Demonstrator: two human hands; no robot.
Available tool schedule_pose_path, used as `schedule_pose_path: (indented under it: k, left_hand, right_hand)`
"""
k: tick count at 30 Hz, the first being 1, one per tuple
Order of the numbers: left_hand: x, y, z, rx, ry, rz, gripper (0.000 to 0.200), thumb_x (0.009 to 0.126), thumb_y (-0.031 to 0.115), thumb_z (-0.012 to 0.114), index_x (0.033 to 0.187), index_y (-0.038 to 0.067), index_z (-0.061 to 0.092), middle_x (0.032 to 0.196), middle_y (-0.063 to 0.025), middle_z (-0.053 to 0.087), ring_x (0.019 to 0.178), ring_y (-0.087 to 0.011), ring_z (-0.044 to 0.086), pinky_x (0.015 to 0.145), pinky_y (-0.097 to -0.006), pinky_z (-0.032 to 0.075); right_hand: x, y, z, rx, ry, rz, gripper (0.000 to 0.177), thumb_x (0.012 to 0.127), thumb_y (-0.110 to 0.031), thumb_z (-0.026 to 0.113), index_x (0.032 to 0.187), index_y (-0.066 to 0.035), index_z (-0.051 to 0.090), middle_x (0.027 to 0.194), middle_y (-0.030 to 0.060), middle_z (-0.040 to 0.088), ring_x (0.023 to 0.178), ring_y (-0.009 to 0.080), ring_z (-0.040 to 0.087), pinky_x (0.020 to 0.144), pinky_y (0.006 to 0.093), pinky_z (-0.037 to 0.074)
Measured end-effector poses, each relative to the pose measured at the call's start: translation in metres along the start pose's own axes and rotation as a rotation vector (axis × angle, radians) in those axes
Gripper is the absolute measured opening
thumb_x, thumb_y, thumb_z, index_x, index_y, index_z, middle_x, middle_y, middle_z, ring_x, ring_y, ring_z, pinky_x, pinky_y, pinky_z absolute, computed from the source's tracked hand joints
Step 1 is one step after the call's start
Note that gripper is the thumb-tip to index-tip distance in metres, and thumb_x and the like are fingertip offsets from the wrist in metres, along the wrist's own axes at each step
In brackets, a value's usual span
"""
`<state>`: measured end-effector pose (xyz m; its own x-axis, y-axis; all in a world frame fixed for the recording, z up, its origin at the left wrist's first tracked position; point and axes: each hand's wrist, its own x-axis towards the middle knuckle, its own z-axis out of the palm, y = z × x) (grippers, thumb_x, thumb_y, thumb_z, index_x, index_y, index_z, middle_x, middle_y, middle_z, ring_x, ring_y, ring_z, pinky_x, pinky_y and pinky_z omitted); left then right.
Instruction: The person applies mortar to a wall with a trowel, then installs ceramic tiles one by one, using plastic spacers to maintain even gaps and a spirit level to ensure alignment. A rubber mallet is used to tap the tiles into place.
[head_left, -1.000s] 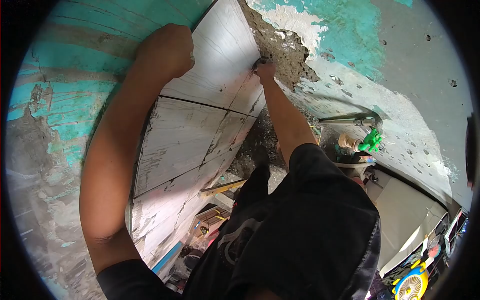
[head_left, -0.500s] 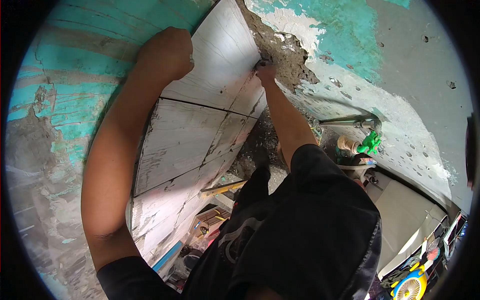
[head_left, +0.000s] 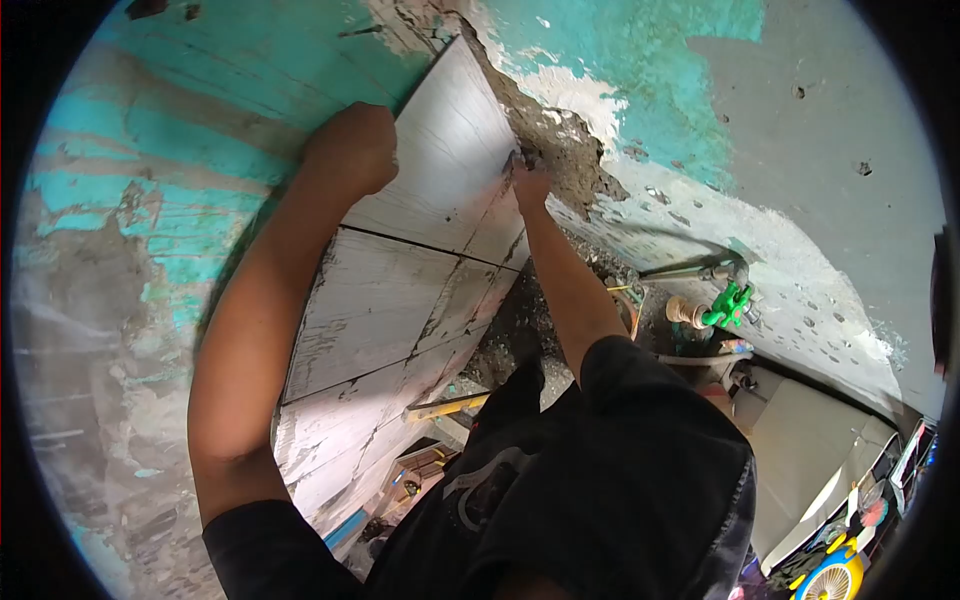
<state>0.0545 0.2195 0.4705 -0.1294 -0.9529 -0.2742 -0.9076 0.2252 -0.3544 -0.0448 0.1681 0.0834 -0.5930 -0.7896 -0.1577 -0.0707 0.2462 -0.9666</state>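
Note:
A large white wall tile (head_left: 455, 125) with thin grey veining stands at the top of the tiled section, against the wall. My left hand (head_left: 358, 150) is closed at its left edge, the fingers curled out of sight. At the opposite edge, beside the rough broken plaster, my right hand (head_left: 530, 182) is closed on the tile, its fingertips dark with dirt. Below, a dark joint separates it from a row of smeared white tiles (head_left: 365, 305).
Bare, chipped plaster (head_left: 570, 150) runs along the corner on the right. A green valve handle (head_left: 728, 305) and pipe (head_left: 690, 270) stick out from the right wall. Low down are a yellow level-like bar (head_left: 448, 407) and a small yellow-and-blue fan (head_left: 832, 578).
The whole view has shifted, so the tile and both hands appear lower, and its top corner now shows. Both hands keep their places at the tile's edges.

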Motion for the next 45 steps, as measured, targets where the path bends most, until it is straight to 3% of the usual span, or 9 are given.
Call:
schedule_pose_path:
  k: [9,14,16,20,21,25,30,33,45]
  left_hand:
    - [0.004,-0.003,0.007,-0.093,0.025,-0.023,0.013,0.07,0.004,0.062,0.081,-0.003,0.064,0.09,-0.0217,0.063,0.084,-0.0355,0.063,0.072,-0.0427,0.051]
    - [-0.008,-0.001,0.005,-0.138,0.07,-0.014,0.014,0.071,0.005,0.065,0.083,-0.001,0.066,0.091,-0.0189,0.065,0.085,-0.0312,0.064,0.07,-0.0402,0.053]
    - [-0.02,-0.001,0.008,-0.211,0.153,-0.008,0.009,0.07,0.003,0.063,0.077,-0.003,0.066,0.085,-0.0215,0.064,0.082,-0.0342,0.064,0.068,-0.042,0.052]
    - [-0.064,0.03,0.089,-0.568,0.74,0.018,0.016,0.079,0.02,0.057,0.078,0.004,0.056,0.069,-0.0161,0.06,0.067,-0.0349,0.061,0.06,-0.0457,0.047]
    - [-0.094,0.043,0.093,-0.754,0.462,-0.107,0.015,0.078,0.021,0.057,0.081,0.006,0.055,0.069,-0.0164,0.06,0.067,-0.0344,0.06,0.059,-0.0462,0.045]
    - [-0.133,0.086,0.223,-1.19,0.231,-0.172,0.024,0.075,0.029,0.064,0.076,0.006,0.06,0.07,-0.0143,0.061,0.068,-0.0322,0.061,0.061,-0.0407,0.046]
    - [-0.172,0.095,0.298,-1.428,0.066,-0.177,0.023,0.074,0.027,0.069,0.078,0.004,0.063,0.074,-0.0123,0.064,0.07,-0.0255,0.063,0.063,-0.0358,0.047]
    - [-0.172,0.082,0.304,-1.5,0.021,-0.221,0.023,0.075,0.025,0.069,0.08,0.003,0.064,0.071,-0.0113,0.064,0.067,-0.0221,0.062,0.063,-0.0341,0.046]
    - [-0.153,0.027,0.294,-1.423,-0.096,0.016,0.024,0.073,0.028,0.071,0.08,0.006,0.064,0.067,-0.0084,0.062,0.062,-0.0206,0.06,0.061,-0.0336,0.046]
  right_hand:
    - [-0.046,-0.126,-0.037,0.147,-0.163,-0.631,0.078,0.068,-0.041,0.074,0.124,0.005,0.046,0.118,0.0256,0.052,0.113,0.0409,0.046,0.097,0.0425,0.036]
    - [-0.09,-0.197,-0.062,0.055,-0.563,-0.476,0.108,0.066,-0.046,0.075,0.139,0.005,0.014,0.137,0.0353,0.025,0.128,0.0404,0.031,0.104,0.0369,0.027]
    - [-0.092,-0.2,-0.054,-0.029,-0.625,-0.455,0.119,0.065,-0.047,0.075,0.14,0.006,-0.001,0.141,0.0374,0.011,0.133,0.0408,0.02,0.107,0.0334,0.021]
    - [-0.086,-0.189,-0.038,0.09,-0.634,-0.459,0.121,0.064,-0.044,0.077,0.139,0.009,-0.002,0.139,0.04,0.011,0.133,0.0426,0.013,0.109,0.0347,0.016]
    - [-0.092,-0.201,-0.049,0.044,-0.665,-0.426,0.121,0.064,-0.042,0.078,0.138,0.009,-0.004,0.137,0.0429,0.007,0.134,0.046,0.003,0.11,0.0365,0.011]
    - [-0.099,-0.222,-0.061,0.2,-0.871,-0.043,0.115,0.074,-0.043,0.071,0.14,0.001,-0.013,0.139,0.0271,0.021,0.122,0.035,0.037,0.084,0.0382,0.048]
    - [-0.109,-0.235,-0.063,0.26,-0.891,-0.002,0.115,0.076,-0.043,0.069,0.139,-0.003,-0.018,0.144,0.0248,0.011,0.128,0.0339,0.029,0.089,0.0432,0.045]
    - [-0.106,-0.23,-0.058,0.302,-0.842,-0.045,0.115,0.075,-0.039,0.072,0.139,-0.002,-0.017,0.138,0.0301,0.019,0.12,0.0374,0.038,0.087,0.0452,0.046]
    - [-0.108,-0.227,-0.059,0.252,-0.768,-0.015,0.102,0.081,-0.038,0.065,0.142,-0.008,-0.011,0.149,0.0172,0.006,0.134,0.0304,0.019,0.093,0.0478,0.041]
